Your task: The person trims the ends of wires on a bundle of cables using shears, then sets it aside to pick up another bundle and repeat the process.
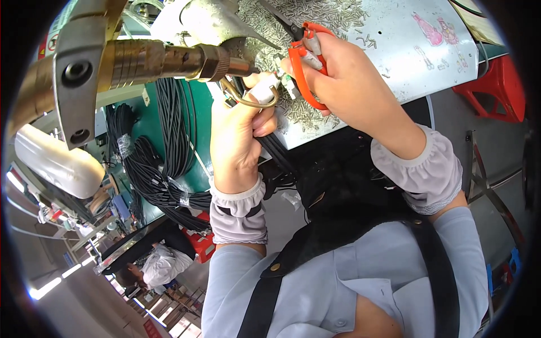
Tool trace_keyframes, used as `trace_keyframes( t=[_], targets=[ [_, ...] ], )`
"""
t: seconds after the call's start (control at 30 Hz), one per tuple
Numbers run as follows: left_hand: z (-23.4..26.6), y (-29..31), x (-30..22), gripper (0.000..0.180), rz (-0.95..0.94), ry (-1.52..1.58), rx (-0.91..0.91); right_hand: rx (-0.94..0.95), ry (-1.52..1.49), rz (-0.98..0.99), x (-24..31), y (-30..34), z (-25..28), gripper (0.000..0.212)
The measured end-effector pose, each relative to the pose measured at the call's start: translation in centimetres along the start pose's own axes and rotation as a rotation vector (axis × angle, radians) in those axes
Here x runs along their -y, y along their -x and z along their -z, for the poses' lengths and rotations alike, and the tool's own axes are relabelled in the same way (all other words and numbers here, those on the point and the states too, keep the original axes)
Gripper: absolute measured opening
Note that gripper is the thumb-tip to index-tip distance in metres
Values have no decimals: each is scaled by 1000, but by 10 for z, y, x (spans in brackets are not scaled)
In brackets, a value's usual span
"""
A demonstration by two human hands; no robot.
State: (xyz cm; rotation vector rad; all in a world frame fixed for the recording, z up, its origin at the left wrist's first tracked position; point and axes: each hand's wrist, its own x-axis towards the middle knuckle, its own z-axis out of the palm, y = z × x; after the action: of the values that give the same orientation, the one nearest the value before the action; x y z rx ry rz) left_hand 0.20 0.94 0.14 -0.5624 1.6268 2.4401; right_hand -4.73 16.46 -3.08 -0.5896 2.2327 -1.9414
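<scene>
Factory assembly bench.
Black cable bundles [169, 169], heaped small metal parts [315, 17] and a brass-nozzled machine [141, 59] (another worker nearby) showed it.

Bright, even light fell from above; glare bounced off the metal tabletop [394, 50] and the brass fitting [163, 59]. Fisheye bending curved every edge, the rim went black, and the near clamp [79, 73] looked soft.
</scene>
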Motion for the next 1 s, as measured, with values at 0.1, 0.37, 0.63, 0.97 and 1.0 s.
trace_keyframes(
  t=[0.1,0.37,0.63,0.97,1.0],
  targets=[
    [-1,1,1,12,-15,5,4,3,9,-13,-2,-1,0,21],
    [-1,2,1,13,-25,16,-15,5,-19,-47,-2,0,-1,19],
    [-1,2,2,12,-40,-1,-40,6,3,-45,-1,0,0,16],
    [-3,3,3,12,-69,-11,-27,11,26,-39,-1,0,0,18],
    [-2,3,3,12,-64,-5,-27,12,22,-48,-1,1,0,18]
  ],
)
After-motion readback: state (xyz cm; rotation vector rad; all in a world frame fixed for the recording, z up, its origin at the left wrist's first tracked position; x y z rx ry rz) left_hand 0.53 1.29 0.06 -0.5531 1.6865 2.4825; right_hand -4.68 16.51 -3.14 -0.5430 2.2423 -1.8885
